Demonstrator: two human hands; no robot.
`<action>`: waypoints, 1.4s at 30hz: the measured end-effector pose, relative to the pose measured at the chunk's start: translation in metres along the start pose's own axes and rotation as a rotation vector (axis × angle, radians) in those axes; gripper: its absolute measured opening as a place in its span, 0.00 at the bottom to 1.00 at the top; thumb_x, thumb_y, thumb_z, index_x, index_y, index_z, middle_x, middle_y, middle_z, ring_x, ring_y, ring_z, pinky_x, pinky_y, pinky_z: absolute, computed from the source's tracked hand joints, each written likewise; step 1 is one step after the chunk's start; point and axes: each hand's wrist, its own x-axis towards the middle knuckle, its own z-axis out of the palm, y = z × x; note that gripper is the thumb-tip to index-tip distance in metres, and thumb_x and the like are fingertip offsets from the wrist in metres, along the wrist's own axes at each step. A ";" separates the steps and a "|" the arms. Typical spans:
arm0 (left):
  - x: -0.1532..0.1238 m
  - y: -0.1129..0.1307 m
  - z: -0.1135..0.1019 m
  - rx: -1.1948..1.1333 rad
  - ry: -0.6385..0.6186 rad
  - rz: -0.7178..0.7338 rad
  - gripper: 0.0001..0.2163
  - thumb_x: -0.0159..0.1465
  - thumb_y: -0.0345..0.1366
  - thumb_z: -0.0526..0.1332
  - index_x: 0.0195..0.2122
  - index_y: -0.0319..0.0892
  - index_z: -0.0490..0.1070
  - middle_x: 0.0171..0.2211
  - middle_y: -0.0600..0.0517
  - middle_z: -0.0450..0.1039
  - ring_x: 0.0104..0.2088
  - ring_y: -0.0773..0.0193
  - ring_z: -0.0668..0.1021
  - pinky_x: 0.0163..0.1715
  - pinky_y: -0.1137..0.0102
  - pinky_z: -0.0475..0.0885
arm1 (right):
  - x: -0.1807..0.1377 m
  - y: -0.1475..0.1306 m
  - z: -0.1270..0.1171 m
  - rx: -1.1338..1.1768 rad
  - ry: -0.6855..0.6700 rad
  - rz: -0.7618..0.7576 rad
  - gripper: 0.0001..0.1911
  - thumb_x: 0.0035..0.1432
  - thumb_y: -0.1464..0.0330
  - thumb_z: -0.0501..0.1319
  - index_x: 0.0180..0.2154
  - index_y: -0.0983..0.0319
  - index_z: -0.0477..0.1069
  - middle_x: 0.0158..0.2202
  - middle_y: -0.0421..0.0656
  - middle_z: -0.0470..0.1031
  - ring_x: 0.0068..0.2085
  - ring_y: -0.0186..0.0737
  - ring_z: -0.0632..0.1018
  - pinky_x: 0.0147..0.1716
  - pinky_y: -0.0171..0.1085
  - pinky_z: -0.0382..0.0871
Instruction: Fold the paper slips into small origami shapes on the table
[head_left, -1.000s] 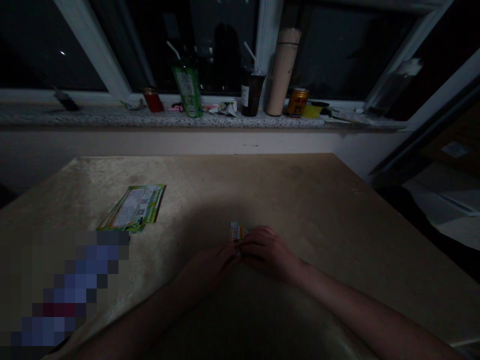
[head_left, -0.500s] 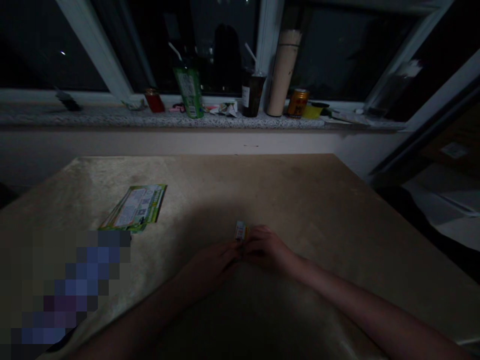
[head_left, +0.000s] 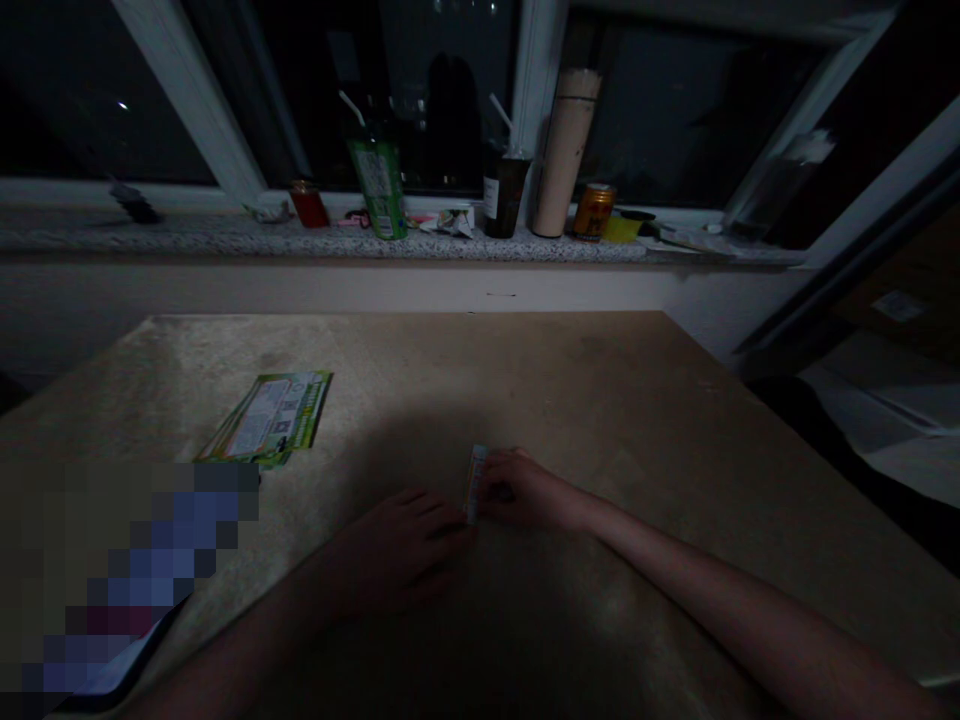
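While the right hand (head_left: 525, 490) grips a small printed strip (head_left: 475, 478) by its right side, fingers curled and drawn in narrow, the left hand (head_left: 409, 540) lies palm down at the lower left, fingers loosely spread and apparently holding nothing. Its fingertips end at the strip's lower end (too dark there to tell touching from just beside). The strip is near the middle of the surface (head_left: 600, 400), somewhat toward the near edge, its long side pointing at the far edge.

The step in hand looks like working the strip with the fingertips, perhaps folding or flattening it, as it seems thin and easily bent. A next move would call for a steady right hand and a light, exact touch from the left.

Half a second earlier, the left fingertips met the right ones over the strip, and only its upper part showed. Now the left hand has eased back toward the near left, leaving the strip visible along its length, slimmer in outline. The cards (head_left: 274, 415), fanned out toward the left edge of the surface, look unchanged.
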 end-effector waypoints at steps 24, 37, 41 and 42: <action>0.000 -0.002 0.006 -0.017 0.025 0.004 0.18 0.67 0.37 0.53 0.58 0.43 0.61 0.48 0.47 0.71 0.47 0.55 0.72 0.48 0.62 0.64 | 0.016 0.001 -0.012 0.349 -0.165 0.218 0.08 0.43 0.76 0.68 0.27 0.66 0.70 0.23 0.33 0.65 0.25 0.27 0.65 0.23 0.27 0.57; 0.001 -0.002 0.005 0.001 0.055 -0.041 0.14 0.68 0.38 0.52 0.55 0.48 0.66 0.50 0.49 0.69 0.51 0.54 0.69 0.52 0.59 0.61 | 0.025 -0.002 -0.014 0.265 -0.215 0.281 0.08 0.42 0.74 0.69 0.25 0.65 0.70 0.22 0.34 0.66 0.25 0.27 0.66 0.22 0.27 0.57; 0.001 -0.003 0.007 -0.011 0.053 -0.039 0.15 0.68 0.38 0.53 0.55 0.46 0.66 0.50 0.49 0.69 0.51 0.55 0.69 0.52 0.60 0.61 | 0.023 0.000 -0.014 0.259 -0.219 0.247 0.08 0.43 0.75 0.68 0.25 0.65 0.69 0.21 0.33 0.65 0.25 0.27 0.65 0.22 0.27 0.56; 0.001 -0.003 0.006 -0.015 0.062 -0.038 0.15 0.68 0.38 0.53 0.55 0.47 0.66 0.50 0.49 0.69 0.51 0.55 0.69 0.52 0.60 0.61 | 0.022 0.001 -0.014 0.275 -0.227 0.242 0.08 0.43 0.75 0.68 0.25 0.65 0.69 0.22 0.33 0.65 0.25 0.27 0.65 0.22 0.26 0.57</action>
